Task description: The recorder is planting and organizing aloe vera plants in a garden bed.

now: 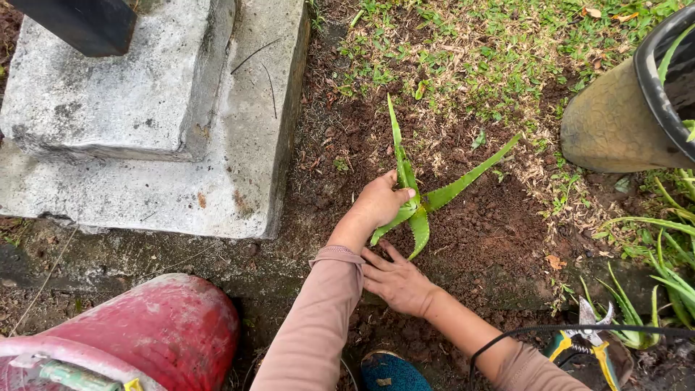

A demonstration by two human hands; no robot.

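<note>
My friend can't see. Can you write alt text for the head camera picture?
A person's left hand grips the base of a small aloe plant standing in bare soil, while the right hand presses the soil beside it. Nearby are a concrete block, a red bucket and garden shears.

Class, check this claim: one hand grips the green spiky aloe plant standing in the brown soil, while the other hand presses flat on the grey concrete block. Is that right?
Not quite. In the head view, the left hand grips the green spiky aloe plant, but the right hand presses flat on the brown soil beside it, not on the grey concrete block.
</note>
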